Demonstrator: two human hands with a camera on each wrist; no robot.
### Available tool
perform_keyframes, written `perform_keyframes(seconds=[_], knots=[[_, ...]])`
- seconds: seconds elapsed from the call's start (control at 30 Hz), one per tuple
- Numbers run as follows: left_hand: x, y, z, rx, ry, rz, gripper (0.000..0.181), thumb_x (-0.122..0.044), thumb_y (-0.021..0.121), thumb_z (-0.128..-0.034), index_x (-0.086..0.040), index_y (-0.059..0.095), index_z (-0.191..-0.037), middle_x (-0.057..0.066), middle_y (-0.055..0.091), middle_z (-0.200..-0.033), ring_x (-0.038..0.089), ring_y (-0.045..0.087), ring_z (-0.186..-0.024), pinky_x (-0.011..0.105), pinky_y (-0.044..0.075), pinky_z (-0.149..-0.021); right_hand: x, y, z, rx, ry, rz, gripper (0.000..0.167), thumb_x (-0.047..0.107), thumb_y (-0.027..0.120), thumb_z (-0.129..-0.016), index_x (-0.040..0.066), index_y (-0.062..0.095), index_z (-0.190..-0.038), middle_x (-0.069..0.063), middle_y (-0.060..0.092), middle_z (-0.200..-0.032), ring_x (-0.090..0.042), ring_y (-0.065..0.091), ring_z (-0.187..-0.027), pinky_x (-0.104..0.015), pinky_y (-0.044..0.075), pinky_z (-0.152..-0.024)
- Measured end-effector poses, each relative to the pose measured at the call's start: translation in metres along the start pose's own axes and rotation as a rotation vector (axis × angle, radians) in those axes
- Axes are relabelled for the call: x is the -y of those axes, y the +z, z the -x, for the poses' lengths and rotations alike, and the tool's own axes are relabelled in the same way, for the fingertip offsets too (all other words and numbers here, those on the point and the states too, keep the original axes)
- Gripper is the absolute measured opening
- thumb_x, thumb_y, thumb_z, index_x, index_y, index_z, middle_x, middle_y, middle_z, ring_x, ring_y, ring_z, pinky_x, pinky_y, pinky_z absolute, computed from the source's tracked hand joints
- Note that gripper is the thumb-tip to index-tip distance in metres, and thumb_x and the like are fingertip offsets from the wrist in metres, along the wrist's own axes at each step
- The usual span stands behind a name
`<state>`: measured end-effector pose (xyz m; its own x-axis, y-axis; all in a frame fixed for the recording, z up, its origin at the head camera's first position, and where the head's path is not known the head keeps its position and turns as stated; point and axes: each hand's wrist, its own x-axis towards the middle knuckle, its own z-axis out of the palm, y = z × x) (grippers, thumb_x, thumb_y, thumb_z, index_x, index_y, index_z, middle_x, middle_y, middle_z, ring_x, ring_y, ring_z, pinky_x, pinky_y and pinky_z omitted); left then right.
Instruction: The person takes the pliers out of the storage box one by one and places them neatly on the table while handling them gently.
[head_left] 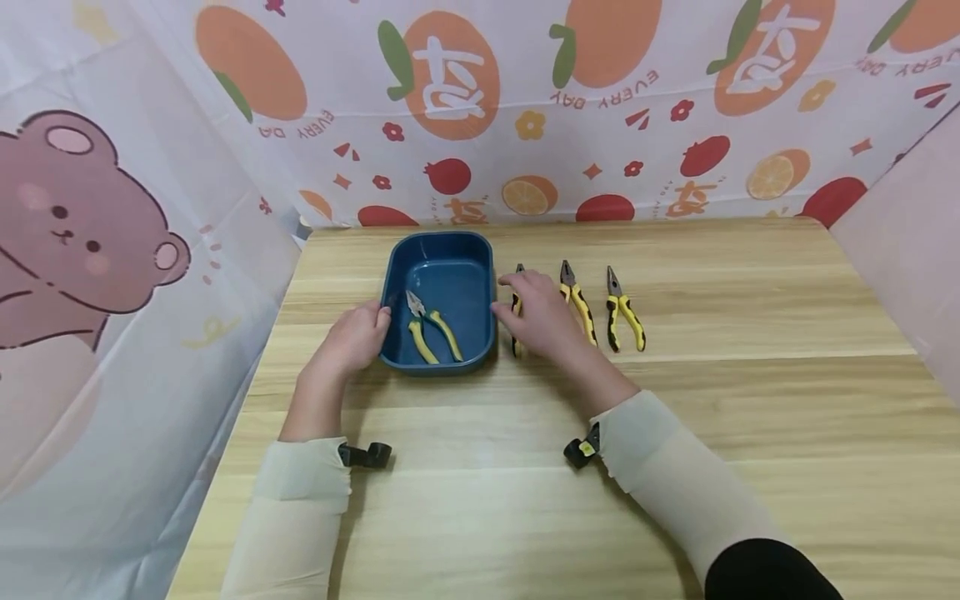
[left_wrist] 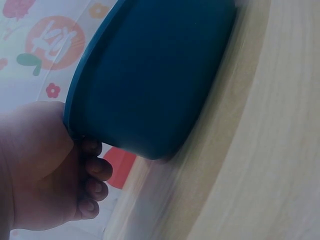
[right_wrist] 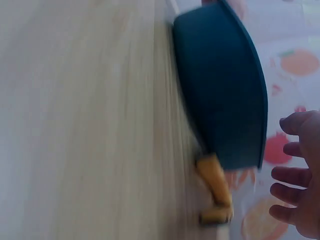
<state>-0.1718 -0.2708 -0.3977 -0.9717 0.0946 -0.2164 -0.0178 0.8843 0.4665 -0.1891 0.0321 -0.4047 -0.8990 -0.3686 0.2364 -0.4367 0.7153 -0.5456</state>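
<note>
A blue rectangular tray (head_left: 467, 282) stands on the table, with yellow-handled pliers (head_left: 450, 335) lying inside near its front. My left hand (head_left: 354, 335) grips the tray's left rim; the left wrist view shows the curled fingers (left_wrist: 98, 168) against the tray's end. Just beyond the right rim, my right hand (head_left: 551, 321) hovers with fingers parted and nothing held. Beneath it lie black-and-yellow pliers (head_left: 515, 302), partly hidden by the hand. Two more pairs lie to the right: a middle pair (head_left: 582, 312), partly covered by the hand, and a fully visible long-nosed pair (head_left: 614, 287).
The wood-grain table (head_left: 465, 442) extends in front of the tray and off to the right. Behind it hangs a fruit-printed cloth (head_left: 525, 158), and a bear-printed cloth (head_left: 150, 375) hangs along the left side. Each forearm carries a small black wrist camera (head_left: 367, 455).
</note>
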Motion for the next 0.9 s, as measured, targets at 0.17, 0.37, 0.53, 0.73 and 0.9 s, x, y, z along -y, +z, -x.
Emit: perform_keyframes(seconds=[0.17,0.37,0.53,0.73,0.9], knots=[[0.001,0.004,0.0,-0.009,0.003,0.001,0.049,-0.034,0.021,-0.1072,0.0,0.052,-0.124,0.022,0.058,-0.112,0.035,0.053,-0.1,0.052,0.044,-0.092,0.028,0.013,-0.006,0.032,-0.06,0.029,0.045,0.039,0.059,-0.097,0.012,0.058,-0.132,-0.008,0.057,-0.133,-0.027,0.048,-0.128,-0.043,0.04,-0.108],[0.001,0.003,0.001,-0.015,-0.001,-0.002,0.048,-0.034,0.022,-0.1073,0.0,0.052,-0.123,0.021,0.058,-0.108,0.035,0.053,-0.098,0.051,0.044,-0.089,0.048,0.031,-0.013,-0.035,-0.161,0.194,0.04,0.038,0.061,-0.095,0.013,0.062,-0.127,-0.005,0.062,-0.122,-0.024,0.052,-0.121,-0.038,0.041,-0.106],[0.001,0.002,0.002,-0.022,0.003,-0.001,0.049,-0.034,0.022,-0.1073,0.0,0.053,-0.121,0.022,0.058,-0.109,0.035,0.053,-0.097,0.051,0.044,-0.088,0.062,0.04,-0.018,-0.07,-0.214,0.256,0.038,0.036,0.063,-0.094,0.014,0.064,-0.125,-0.004,0.065,-0.116,-0.022,0.056,-0.111,-0.033,0.048,-0.097],[0.001,0.002,0.001,-0.035,0.017,-0.006,0.049,-0.034,0.022,-0.1072,0.001,0.053,-0.123,0.023,0.06,-0.114,0.035,0.054,-0.099,0.053,0.044,-0.091,0.073,0.051,-0.026,0.059,-0.177,0.209,0.044,0.039,0.062,-0.095,0.015,0.059,-0.131,-0.005,0.061,-0.122,-0.021,0.055,-0.11,-0.032,0.051,-0.093],[0.0,0.002,0.002,-0.022,0.016,-0.01,0.05,-0.034,0.021,-0.1074,0.001,0.051,-0.129,0.023,0.058,-0.121,0.035,0.053,-0.104,0.054,0.043,-0.096,0.077,0.06,-0.032,0.148,-0.109,0.265,0.051,0.046,0.062,-0.094,0.018,0.056,-0.135,-0.005,0.059,-0.126,-0.021,0.055,-0.109,-0.035,0.053,-0.088]])
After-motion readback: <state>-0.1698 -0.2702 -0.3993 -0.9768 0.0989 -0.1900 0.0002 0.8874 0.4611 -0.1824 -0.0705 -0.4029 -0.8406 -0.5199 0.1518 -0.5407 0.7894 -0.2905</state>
